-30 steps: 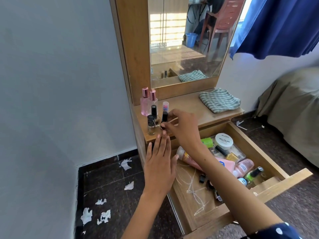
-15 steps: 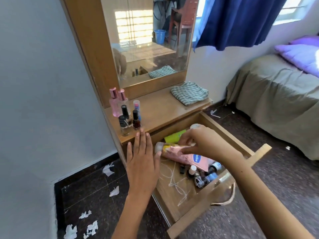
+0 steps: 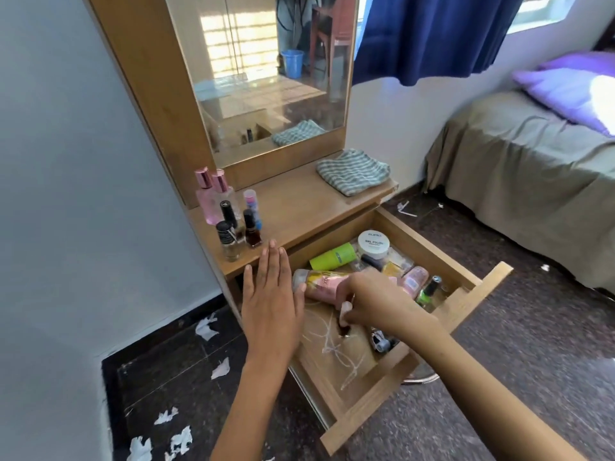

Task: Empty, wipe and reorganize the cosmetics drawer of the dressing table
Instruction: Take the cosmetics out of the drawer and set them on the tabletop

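Note:
The wooden drawer [image 3: 376, 404] of the dressing table is pulled out and holds several cosmetics: a pink tube [image 3: 321, 284], a lime-green tube [image 3: 332, 257], a white nail-polish jar [image 3: 373, 244], a green polish bottle [image 3: 427, 292]. My right hand [image 3: 372, 302] is down in the drawer and pinches a small dark bottle with a pale cap [image 3: 344, 319]. My left hand [image 3: 269, 304] is flat with straight fingers at the drawer's left edge. On the tabletop [image 3: 299, 211] stand pink perfume bottles [image 3: 209, 197] and several polish bottles [image 3: 241, 229].
A folded striped cloth [image 3: 352, 171] lies on the tabletop's right side under the mirror [image 3: 266, 71]. White scribbles mark the drawer floor. Torn paper scraps [image 3: 206, 327] litter the dark floor at left. A bed [image 3: 525, 168] stands at right.
My right hand left the polish bottle on the tabletop, moved down into the drawer and took hold of a small bottle. The left hand stayed at the drawer's edge. The view turned right.

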